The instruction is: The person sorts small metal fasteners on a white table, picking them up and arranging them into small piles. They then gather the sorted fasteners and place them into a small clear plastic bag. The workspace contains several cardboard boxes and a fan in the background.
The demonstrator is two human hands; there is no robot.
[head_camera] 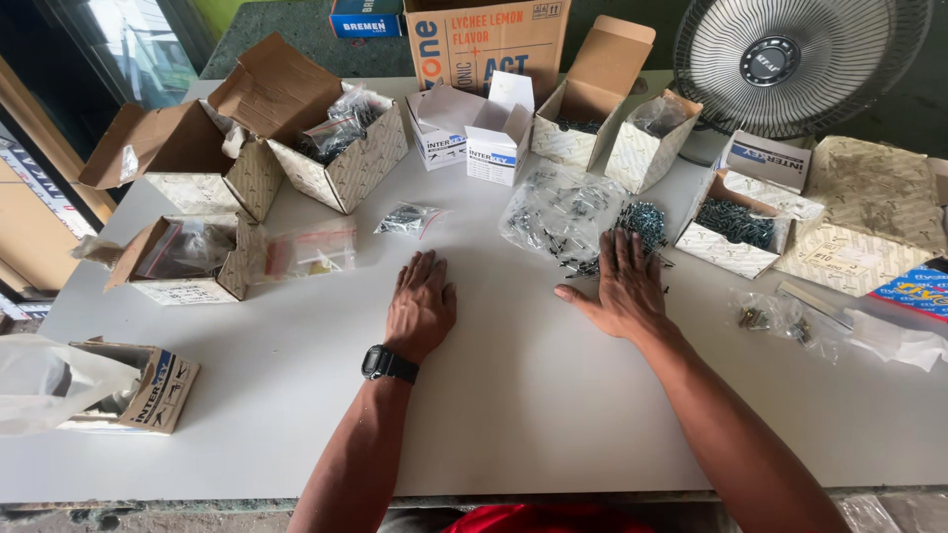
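Head view looks down on a white bench, and every place below is told from the loose pile of small dark screws near its middle; far to the left of that pile, at the bench's near-left edge, a small carton lies on its side with a clear bag spilling from its mouth; further back on that side stand several open cartons with their flaps up, seemingly so the bagged hardware inside can be reached; a flat clear bag with red and yellow bits and a tiny bag of dark pieces lie left of the pile. The left hand, a black watch on its wrist, rests palm down on bare bench just left of the pile, fingers spread flat and gripping nothing. A clear bag of screws lies touching the pile's left side. The right hand lies flat with its fingers stretched open onto the near edge of the pile, touching the screws but closing on none, as if pinning them so they do not scatter. Right of the pile an open box of screws faces the person; behind it stands a fan; on the near right lies a small bag of brass-coloured fittings.
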